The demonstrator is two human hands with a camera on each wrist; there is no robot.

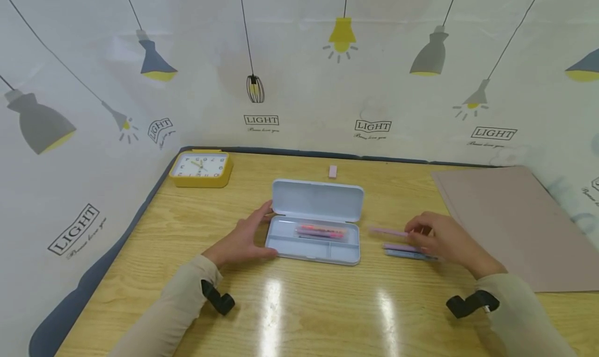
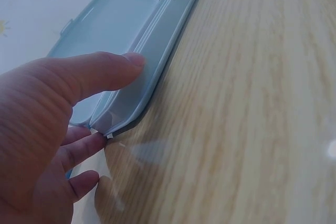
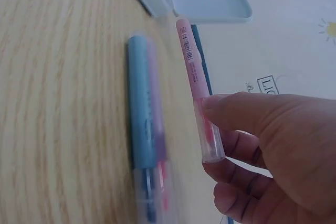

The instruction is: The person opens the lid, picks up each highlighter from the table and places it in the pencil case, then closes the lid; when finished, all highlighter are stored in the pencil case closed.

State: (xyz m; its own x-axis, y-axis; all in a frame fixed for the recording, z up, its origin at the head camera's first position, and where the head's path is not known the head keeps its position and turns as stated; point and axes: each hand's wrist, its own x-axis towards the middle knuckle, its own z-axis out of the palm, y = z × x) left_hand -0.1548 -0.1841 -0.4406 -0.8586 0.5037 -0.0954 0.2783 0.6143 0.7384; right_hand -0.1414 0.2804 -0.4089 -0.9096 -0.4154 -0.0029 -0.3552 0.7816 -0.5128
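A: Head view first. Where were the left fingers?

B: The left hand (image 1: 238, 240) had thumb and forefinger spread wide, gripping one end of an open, pale blue plastic pencil case (image 1: 304, 247): thumb at the front wall, forefinger at the back by the hinge. Beyond those fingertips, in the long rear compartment, lay slim pink-and-orange pens (image 1: 320, 232).

A: And the right?

B: The right hand (image 1: 440, 237) pinched a slim pink pen with a clear cap (image 1: 388, 231), its free end pointing from the fingertips toward the case. Just on the near side of those fingers, on the pale wood-grain table (image 1: 224, 305), lay a slim lilac pen (image 1: 395, 247) and a slim blue pen (image 1: 409, 254), side by side. Farther out: a yellow-framed rectangular clock (image 1: 201, 164) beyond the left fingers, a small pink block eraser (image 1: 333, 171) behind the case, a flat grey-brown mat (image 1: 519, 222) outward of the right fingers.

A: Left wrist view?

B: Thumb tip on the case's front wall; fingertips at its end corner, one finger lower and apart. Lid stood open past the thumb.

A: Right wrist view?

B: Thumb and fingers pinched the pink pen's clear part; its barcoded barrel extended past the thumb. Blue and lilac pens lay beside the fingers, blurred. Could not tell whether the pinched pen touched the table.
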